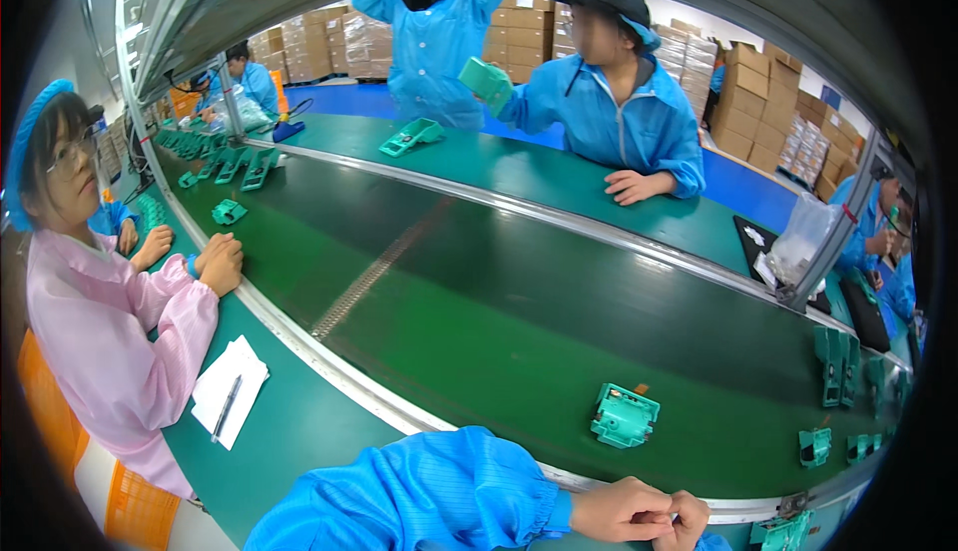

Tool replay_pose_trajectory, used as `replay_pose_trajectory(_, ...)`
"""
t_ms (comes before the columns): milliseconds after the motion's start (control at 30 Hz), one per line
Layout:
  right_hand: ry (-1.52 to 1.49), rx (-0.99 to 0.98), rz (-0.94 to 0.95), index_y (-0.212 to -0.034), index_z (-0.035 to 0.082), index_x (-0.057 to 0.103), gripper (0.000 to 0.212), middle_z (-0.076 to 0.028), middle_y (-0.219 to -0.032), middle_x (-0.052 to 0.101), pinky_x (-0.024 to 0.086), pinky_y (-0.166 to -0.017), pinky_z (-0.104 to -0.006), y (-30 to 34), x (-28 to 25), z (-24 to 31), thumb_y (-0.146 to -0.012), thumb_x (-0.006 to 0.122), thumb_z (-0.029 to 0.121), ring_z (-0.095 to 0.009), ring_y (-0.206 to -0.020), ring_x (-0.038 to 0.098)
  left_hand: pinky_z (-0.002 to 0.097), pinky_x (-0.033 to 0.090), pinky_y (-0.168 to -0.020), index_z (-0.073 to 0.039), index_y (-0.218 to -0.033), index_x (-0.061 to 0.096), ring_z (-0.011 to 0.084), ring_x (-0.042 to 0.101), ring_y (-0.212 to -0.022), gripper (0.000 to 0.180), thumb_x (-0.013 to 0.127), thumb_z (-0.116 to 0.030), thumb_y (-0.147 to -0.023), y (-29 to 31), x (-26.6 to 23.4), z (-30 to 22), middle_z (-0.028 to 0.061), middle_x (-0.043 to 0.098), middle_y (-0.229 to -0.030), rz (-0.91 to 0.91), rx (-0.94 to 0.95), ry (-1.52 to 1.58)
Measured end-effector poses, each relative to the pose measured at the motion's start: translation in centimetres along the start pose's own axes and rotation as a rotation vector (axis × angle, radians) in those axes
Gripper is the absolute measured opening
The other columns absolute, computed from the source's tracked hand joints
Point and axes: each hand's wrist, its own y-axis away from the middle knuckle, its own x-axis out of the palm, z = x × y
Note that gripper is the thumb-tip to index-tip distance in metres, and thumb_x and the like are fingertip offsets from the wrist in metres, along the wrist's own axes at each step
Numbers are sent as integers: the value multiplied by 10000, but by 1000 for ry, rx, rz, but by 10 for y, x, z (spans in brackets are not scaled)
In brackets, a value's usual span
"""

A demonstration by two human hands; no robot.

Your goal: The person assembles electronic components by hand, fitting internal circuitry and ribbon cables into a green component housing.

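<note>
My left hand (pixel 621 509) reaches in from a blue sleeve at the lower edge, its fingers curled. Against its fingertips rests my right hand (pixel 687 519), also closed, at the near rail of the conveyor belt. Whatever the fingers hold, if anything, is hidden. Just beyond my hands, a green plastic housing (pixel 626 416) with small parts inside lies on the dark green belt (pixel 479 301). Close to my right hand at the lower edge sits another green housing (pixel 781 531), partly cut off, with wiring showing.
Several green housings (pixel 838 366) stand at the belt's right end, others (pixel 235 167) at its far left. Paper with a pen (pixel 228 406) lies on the left table. A co-worker in pink (pixel 110 321) sits there; across, a co-worker in blue (pixel 624 102) holds a green part (pixel 486 82).
</note>
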Motion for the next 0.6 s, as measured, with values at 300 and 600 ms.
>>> replay_pose_trajectory(300,40,-18,-26,-625,48,490,237,-60,-529,400,291,-418,-278,-4,0,6,-755,622,195,-162,-437,390,324,320,-471,-32,-744,455,202,402,-483,172,513,-160,-843,4,9,13,75,431,-571,13,34,119)
replay_pose_trajectory(600,-22,17,-4,-658,46,542,241,-47,-539,449,314,-425,-267,3,-1,-4,-768,626,243,-144,-450,429,337,316,-472,-30,-754,456,220,410,-484,165,500,-159,-848,6,10,15,82,433,-572,7,25,100)
